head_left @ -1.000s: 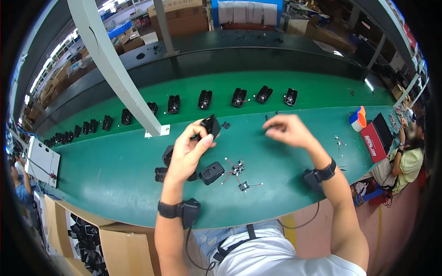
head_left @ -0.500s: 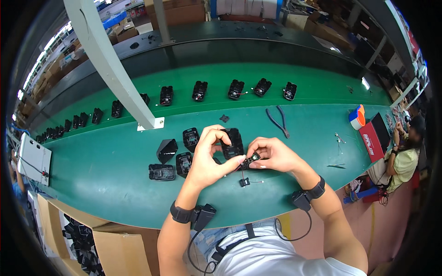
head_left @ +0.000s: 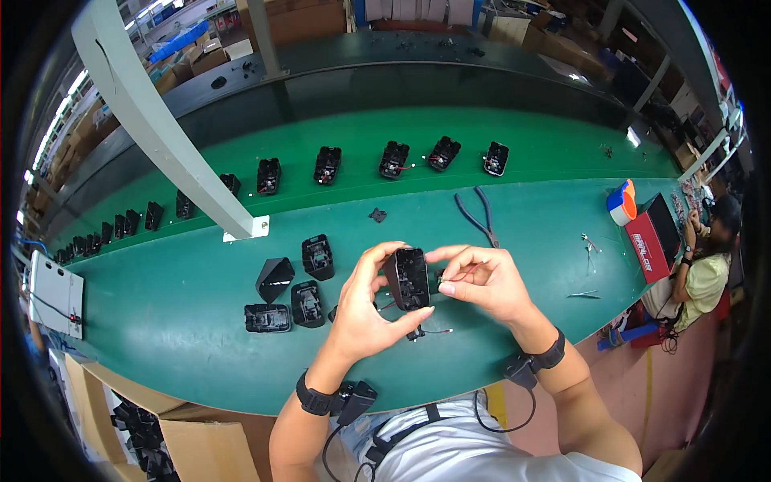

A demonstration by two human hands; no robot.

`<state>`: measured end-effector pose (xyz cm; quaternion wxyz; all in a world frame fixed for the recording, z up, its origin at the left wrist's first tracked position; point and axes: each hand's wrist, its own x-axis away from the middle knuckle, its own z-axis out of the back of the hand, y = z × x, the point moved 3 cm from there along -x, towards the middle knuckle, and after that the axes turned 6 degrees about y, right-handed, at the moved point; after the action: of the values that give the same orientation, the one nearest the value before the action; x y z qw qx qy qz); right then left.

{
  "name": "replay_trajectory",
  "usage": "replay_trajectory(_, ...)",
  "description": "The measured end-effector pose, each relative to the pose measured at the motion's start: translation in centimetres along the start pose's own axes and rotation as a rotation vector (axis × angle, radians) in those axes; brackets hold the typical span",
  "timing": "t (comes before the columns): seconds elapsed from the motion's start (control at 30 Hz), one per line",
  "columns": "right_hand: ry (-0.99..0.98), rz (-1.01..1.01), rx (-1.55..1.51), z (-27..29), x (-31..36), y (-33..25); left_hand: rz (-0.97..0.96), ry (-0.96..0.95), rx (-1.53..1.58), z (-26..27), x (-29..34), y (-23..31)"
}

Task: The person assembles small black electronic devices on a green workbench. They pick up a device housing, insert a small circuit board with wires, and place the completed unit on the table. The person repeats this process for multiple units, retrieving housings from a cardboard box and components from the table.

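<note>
My left hand point(head_left: 359, 312) grips a black plastic housing point(head_left: 413, 281) by its sides, its hollow inside turned up and to the right. Right beside it, my right hand point(head_left: 488, 283) pinches a small circuit board point(head_left: 440, 278) with a thin red wire trailing from it. Below the housing, a small black part point(head_left: 415, 332) with a wire lies on the bench, partly hidden by the left fingers. Left of my hands lie several more black housings, among them an open one point(head_left: 317, 257), a second point(head_left: 307, 304), a third point(head_left: 267, 318) and an angular shell point(head_left: 275, 278).
Blue-handled pliers point(head_left: 478, 218) lie beyond my right hand. A row of filled housings point(head_left: 327, 165) runs along the green belt point(head_left: 361, 128). At right are a red box point(head_left: 652, 241), tweezers point(head_left: 584, 295) and a seated co-worker point(head_left: 707, 265). A grey post point(head_left: 173, 136) rises at left.
The housing has been tilted so its hollow inside faces up to the right. My right hand has moved slightly right with the board, beside the housing. The view has shifted a little.
</note>
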<state>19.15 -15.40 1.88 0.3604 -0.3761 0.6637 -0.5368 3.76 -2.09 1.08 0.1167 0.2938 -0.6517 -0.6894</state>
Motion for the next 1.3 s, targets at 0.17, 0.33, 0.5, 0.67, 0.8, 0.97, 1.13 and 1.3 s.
replay_trajectory(0.17,0.149,0.080,0.063,-0.6,1.0,-1.2,-0.088,-0.032,-0.063,-0.8,0.1,-0.1)
replay_trajectory(0.33,0.117,0.548,0.603,-2.4,1.5,-2.4,-0.164,0.005,-0.192,-1.4,0.1,0.2)
replay_trajectory(0.5,0.192,0.417,0.540,-2.2,1.7,-1.4,-0.218,0.011,-0.293,-1.2,0.0,0.5)
replay_trajectory(0.67,0.124,0.543,0.702,-1.8,1.4,-1.7,-0.244,-0.001,-0.390,-1.0,0.3,0.7)
replay_trajectory(0.8,0.134,0.604,0.715,-2.3,1.8,-2.2,-0.251,0.006,-0.448,-0.3,0.2,1.5)
replay_trajectory(0.97,0.119,0.567,0.692,-2.4,2.2,-2.0,-0.215,-0.079,-0.437,-0.6,-0.5,1.9)
replay_trajectory(1.13,-0.015,0.410,0.274,-3.6,1.2,0.0,-0.363,0.031,-0.552,0.5,1.1,1.8)
replay_trajectory(1.3,-0.211,0.171,-0.060,-3.3,1.3,0.5,-0.473,0.120,-0.570,0.4,0.8,1.8)
